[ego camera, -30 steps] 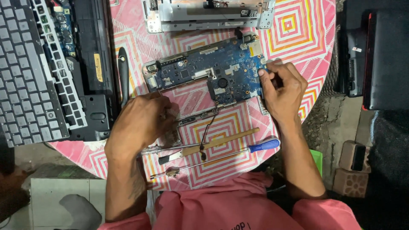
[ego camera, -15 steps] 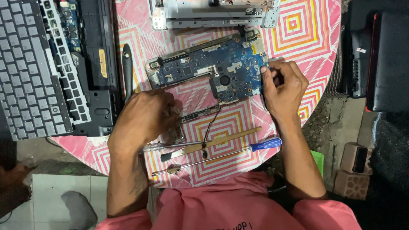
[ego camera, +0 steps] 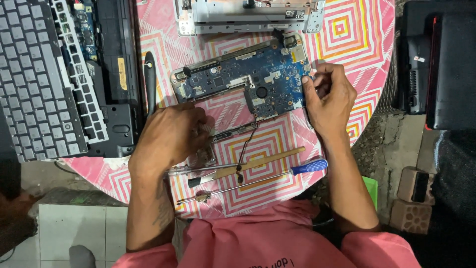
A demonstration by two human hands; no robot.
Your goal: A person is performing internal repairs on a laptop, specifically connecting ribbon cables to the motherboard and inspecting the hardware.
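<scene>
A blue laptop circuit board [ego camera: 238,79] lies on a round table with a pink patterned cloth [ego camera: 357,39]. My right hand [ego camera: 328,99] pinches the board's right edge with curled fingers. My left hand [ego camera: 171,135] rests knuckles-up below the board's left half, fingers closed on a small metal part [ego camera: 204,155] that is mostly hidden. A thin black wire [ego camera: 245,146] runs down from the board.
A blue-handled screwdriver [ego camera: 277,176], a wooden-handled brush [ego camera: 248,166] and a clear-handled tool lie near the front edge. A dismantled laptop base with keyboard [ego camera: 44,84] fills the left. A silver metal frame [ego camera: 248,15] lies at the back, a black-handled tool [ego camera: 150,79] beside the laptop, dark laptops [ego camera: 441,69] at the right.
The view has shifted slightly. Both hands stay in nearly the same places, the right one still at the board's right edge.
</scene>
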